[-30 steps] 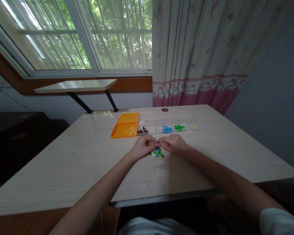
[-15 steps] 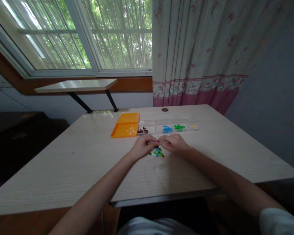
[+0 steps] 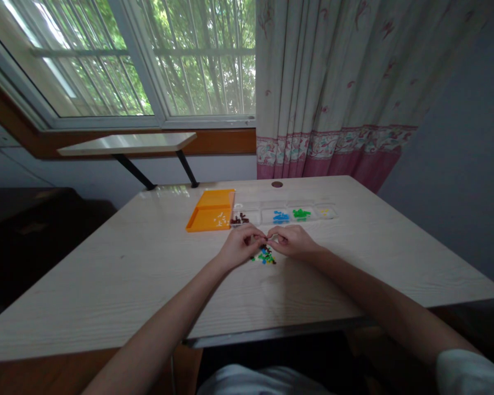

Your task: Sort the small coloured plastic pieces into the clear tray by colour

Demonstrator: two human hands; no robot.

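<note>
My left hand [image 3: 242, 243] and my right hand [image 3: 293, 240] meet fingertip to fingertip just above the table, both closed in a pinch. Whatever sits between the fingertips is too small to make out. Right below them lies a little pile of small plastic pieces [image 3: 267, 256] in green, blue, yellow and dark brown. Behind the hands, a row of clear compartments holds sorted pieces: dark brown pieces [image 3: 239, 219], blue pieces [image 3: 280, 217], green pieces [image 3: 301, 214] and a few yellow pieces [image 3: 325, 212]. White pieces [image 3: 221, 219] lie in the open orange case [image 3: 203, 219].
The pale wooden table [image 3: 140, 285] spreads out around the hands, its front edge close to my body. A raised shelf [image 3: 127, 144] on black legs stands at the back left. A round brown cable hole [image 3: 277, 185] is near the back edge. A curtain [image 3: 333, 109] hangs behind.
Both hands stay in nearly the same place with fingertips together. The right fingers have shifted very slightly; the pile and compartments look the same.
</note>
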